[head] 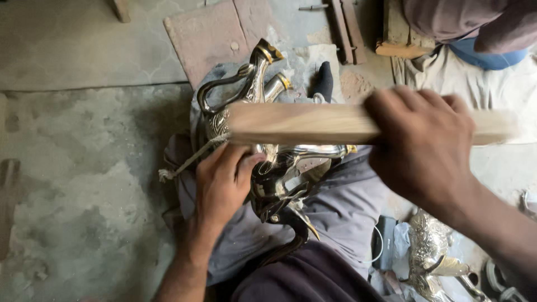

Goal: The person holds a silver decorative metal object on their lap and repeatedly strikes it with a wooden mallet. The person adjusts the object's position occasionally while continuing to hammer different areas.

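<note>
Landmark: the shiny metal jug (282, 179), lying on its side across the person's lap, all places below being given relative to it.
Lap cloth: grey fabric (341, 212) beneath and around the metal jug, darker cloth nearer the camera.
Left hand (224, 182): just left of the metal jug, fingers curled and pressed against its body, thumb touching the polished surface; a firm steadying hold.
Cord (187, 161): pale twine running from beside the left hand out to the left, frayed at its end.
Right hand (422, 148): right of and above the metal jug, fingers closed tight around a wooden stick.
Wooden stick (296, 123): pale, flat, blurred, lying level across the frame just above the metal jug; whether it touches the metal cannot be told.
Second ornate vessel (428, 251): embossed silver-coloured piece on the floor, right of the metal jug and near the camera.
Upright ewer (249, 84): beyond the metal jug, with curved handle and gold-rimmed spouts, standing on grey cloth.
Red slab (210, 36): flat, farther off behind the upright ewer.
Another person (475, 28): far right beyond the metal jug, only clothing visible.
Floor (84, 140): rough grey concrete to the left of the metal jug.
</note>
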### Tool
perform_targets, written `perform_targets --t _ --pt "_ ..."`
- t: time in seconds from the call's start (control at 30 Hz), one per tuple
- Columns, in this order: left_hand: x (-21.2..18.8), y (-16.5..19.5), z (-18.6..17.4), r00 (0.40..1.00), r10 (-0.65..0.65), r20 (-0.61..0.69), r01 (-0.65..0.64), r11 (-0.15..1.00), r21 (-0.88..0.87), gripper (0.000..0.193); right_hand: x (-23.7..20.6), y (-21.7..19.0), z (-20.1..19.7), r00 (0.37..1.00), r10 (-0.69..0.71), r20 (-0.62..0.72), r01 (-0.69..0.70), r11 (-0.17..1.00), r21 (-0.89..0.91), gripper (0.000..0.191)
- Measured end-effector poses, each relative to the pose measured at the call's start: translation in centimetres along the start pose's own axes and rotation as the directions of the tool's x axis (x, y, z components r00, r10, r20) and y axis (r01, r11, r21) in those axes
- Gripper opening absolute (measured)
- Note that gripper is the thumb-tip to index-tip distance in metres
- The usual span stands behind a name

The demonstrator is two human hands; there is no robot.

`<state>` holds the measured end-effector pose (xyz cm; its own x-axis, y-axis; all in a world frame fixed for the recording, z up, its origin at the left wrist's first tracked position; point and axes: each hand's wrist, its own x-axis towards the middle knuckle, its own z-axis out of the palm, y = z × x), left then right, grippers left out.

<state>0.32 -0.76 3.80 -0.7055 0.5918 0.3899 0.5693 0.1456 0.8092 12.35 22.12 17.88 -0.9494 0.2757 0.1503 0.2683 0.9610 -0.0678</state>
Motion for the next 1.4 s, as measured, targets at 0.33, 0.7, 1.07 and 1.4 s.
perform_targets --t 0.33,0.7,1.07,1.4 --pt "2.9 0.4 -2.4 0.985 0.016 0.174 -0.003 0.997 -0.071 0.041 -6.6 6.0 4.5 0.98 0.179 -0.082 -0.179 0.984 0.013 0.019" --pt "2.3 -0.5 -1.6 0.959 0.125 0.254 -0.132 0.991 0.01 0.047 -1.6 2.1 1.7 0.978 0.053 -0.202 -0.03 0.993 0.115 0.024" --pt "1.1 0.2 -0.4 0.991 0.077 0.106 -0.081 0.996 0.035 0.039 -0.6 2.1 1.7 0.997 0.06 -0.053 -0.055 0.995 0.087 0.03" --pt "-0.9 -0.9 0.6 0.997 0.044 -0.063 -0.049 0.995 -0.084 0.023 1.4 -0.2 -2.9 0.95 -0.256 -0.18 0.251 0.967 -0.05 0.034"
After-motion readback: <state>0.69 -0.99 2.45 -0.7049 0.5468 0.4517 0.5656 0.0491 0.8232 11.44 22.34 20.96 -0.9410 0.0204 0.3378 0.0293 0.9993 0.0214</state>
